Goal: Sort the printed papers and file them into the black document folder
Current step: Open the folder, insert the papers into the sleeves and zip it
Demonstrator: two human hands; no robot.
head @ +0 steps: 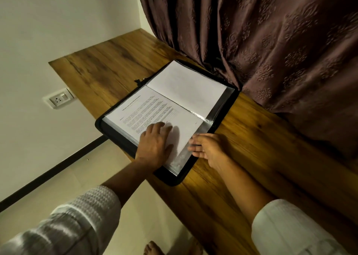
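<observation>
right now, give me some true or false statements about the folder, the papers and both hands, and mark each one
1. The black document folder lies open on the wooden desk. True.
2. The left hand lies flat on the printed page. True.
3. The right hand grips a pen. False: it holds nothing, and its straight fingers are at the edge of the clear sleeve.
4. The far page is covered in text. False: it looks blank.
5. A curtain hangs behind the folder. True.
</observation>
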